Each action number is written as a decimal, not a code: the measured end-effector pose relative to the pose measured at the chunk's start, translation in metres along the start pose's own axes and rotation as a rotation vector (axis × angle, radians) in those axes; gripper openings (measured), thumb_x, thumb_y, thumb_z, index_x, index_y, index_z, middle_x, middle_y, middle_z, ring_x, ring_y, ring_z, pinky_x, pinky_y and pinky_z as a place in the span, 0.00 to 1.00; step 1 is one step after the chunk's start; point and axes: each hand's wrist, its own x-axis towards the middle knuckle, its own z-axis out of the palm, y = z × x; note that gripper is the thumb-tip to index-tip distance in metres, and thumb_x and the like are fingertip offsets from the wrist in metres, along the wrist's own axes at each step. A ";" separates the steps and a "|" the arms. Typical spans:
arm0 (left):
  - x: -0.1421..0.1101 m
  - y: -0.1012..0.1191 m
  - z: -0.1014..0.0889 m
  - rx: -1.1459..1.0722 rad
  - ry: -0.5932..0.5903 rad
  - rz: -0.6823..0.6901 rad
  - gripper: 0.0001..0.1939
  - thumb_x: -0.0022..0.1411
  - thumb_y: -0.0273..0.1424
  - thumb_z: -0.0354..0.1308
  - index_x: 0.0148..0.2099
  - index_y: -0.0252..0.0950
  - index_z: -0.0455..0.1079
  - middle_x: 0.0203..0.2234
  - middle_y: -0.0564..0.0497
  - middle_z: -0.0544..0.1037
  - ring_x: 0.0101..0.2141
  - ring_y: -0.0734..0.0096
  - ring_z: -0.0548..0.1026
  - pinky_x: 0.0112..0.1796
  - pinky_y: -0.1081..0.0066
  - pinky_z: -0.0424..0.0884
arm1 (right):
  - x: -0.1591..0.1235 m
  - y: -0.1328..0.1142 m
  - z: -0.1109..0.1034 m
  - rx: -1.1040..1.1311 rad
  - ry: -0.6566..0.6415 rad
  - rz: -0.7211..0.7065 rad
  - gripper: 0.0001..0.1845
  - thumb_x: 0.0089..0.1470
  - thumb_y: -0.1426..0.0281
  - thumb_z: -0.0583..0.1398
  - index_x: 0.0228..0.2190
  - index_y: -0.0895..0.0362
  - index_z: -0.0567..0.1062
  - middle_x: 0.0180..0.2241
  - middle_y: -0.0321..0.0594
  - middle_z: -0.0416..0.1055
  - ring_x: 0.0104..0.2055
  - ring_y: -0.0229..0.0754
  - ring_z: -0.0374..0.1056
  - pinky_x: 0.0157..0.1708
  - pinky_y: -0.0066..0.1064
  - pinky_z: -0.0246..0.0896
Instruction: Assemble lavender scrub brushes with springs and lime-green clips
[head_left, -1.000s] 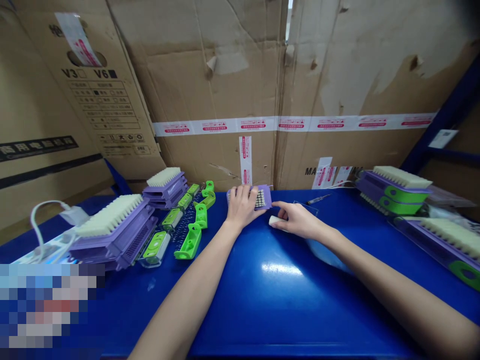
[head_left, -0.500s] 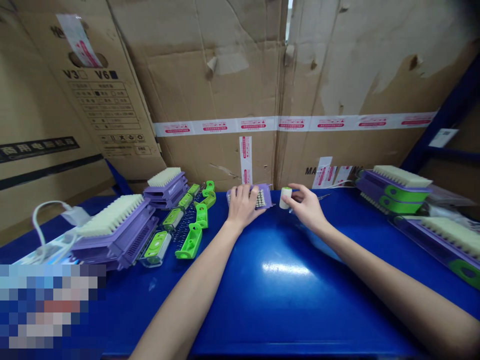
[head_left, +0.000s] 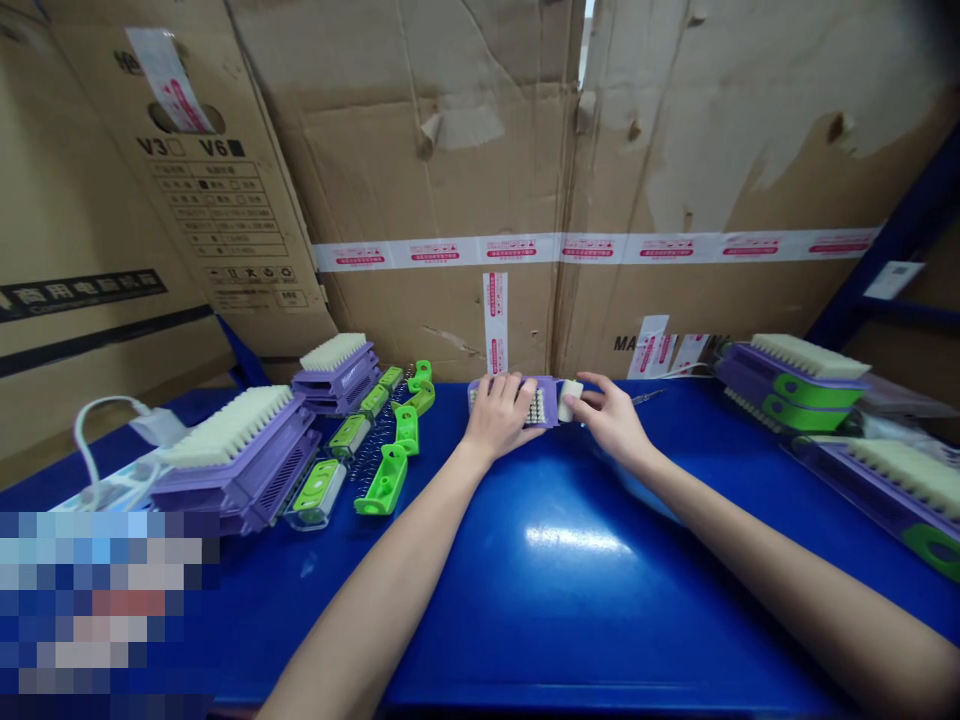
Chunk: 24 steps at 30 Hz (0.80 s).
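My left hand point(head_left: 499, 418) lies over a purple brush head point(head_left: 550, 402) at the back of the blue table, its fingers bent around the top. Rows of pale bristles show between the fingers and the piece's right end. A small whitish block point(head_left: 569, 402) is pinched between the thumb and fingers of my right hand point(head_left: 611, 417). The block is tilted and sits right against the right end of the purple piece; whether the two are joined, I cannot tell.
Stacked purple brush heads point(head_left: 232, 455) stand at left, beside clear boxes with green inserts point(head_left: 319, 488), springs point(head_left: 367, 448) and green brackets point(head_left: 384, 483). More purple-and-green brushes point(head_left: 799, 375) sit at right. A thin tool point(head_left: 646, 397) lies behind my right hand. Cardboard point(head_left: 420, 200) walls the back.
The gap between the purple brush head and the whitish block has closed. The block has tipped to a slant. My left hand and the brush head have shifted slightly right.
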 end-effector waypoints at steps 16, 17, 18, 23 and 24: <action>0.001 0.006 0.000 0.005 0.006 -0.068 0.34 0.56 0.52 0.51 0.55 0.31 0.62 0.44 0.36 0.70 0.42 0.52 0.67 0.43 0.56 0.59 | -0.003 -0.010 0.003 -0.539 -0.067 -0.368 0.31 0.52 0.68 0.52 0.57 0.63 0.55 0.43 0.52 0.71 0.42 0.48 0.69 0.41 0.40 0.63; 0.001 0.006 0.000 0.006 0.006 -0.074 0.35 0.56 0.52 0.51 0.55 0.31 0.62 0.45 0.36 0.70 0.42 0.52 0.67 0.43 0.56 0.59 | -0.002 -0.010 0.003 -0.538 -0.063 -0.367 0.31 0.52 0.69 0.52 0.57 0.62 0.55 0.42 0.52 0.71 0.42 0.48 0.69 0.40 0.40 0.63; 0.001 0.006 0.001 0.007 0.006 -0.077 0.35 0.55 0.52 0.51 0.55 0.31 0.62 0.45 0.36 0.70 0.42 0.52 0.67 0.43 0.56 0.59 | -0.002 -0.010 0.003 -0.532 -0.057 -0.364 0.30 0.52 0.68 0.53 0.57 0.62 0.56 0.42 0.51 0.71 0.41 0.48 0.69 0.40 0.39 0.63; 0.000 0.004 -0.001 0.005 0.016 -0.044 0.33 0.56 0.51 0.51 0.55 0.31 0.62 0.45 0.36 0.70 0.42 0.52 0.67 0.44 0.56 0.60 | -0.001 -0.007 0.000 -0.371 -0.059 -0.275 0.28 0.52 0.64 0.56 0.54 0.58 0.61 0.37 0.45 0.74 0.38 0.45 0.70 0.40 0.38 0.64; 0.000 0.003 -0.001 0.008 0.031 -0.046 0.32 0.57 0.50 0.51 0.55 0.32 0.62 0.45 0.36 0.70 0.43 0.52 0.67 0.44 0.56 0.60 | -0.001 -0.007 0.000 -0.314 -0.069 -0.254 0.27 0.52 0.62 0.57 0.52 0.58 0.63 0.36 0.44 0.74 0.38 0.44 0.70 0.40 0.37 0.65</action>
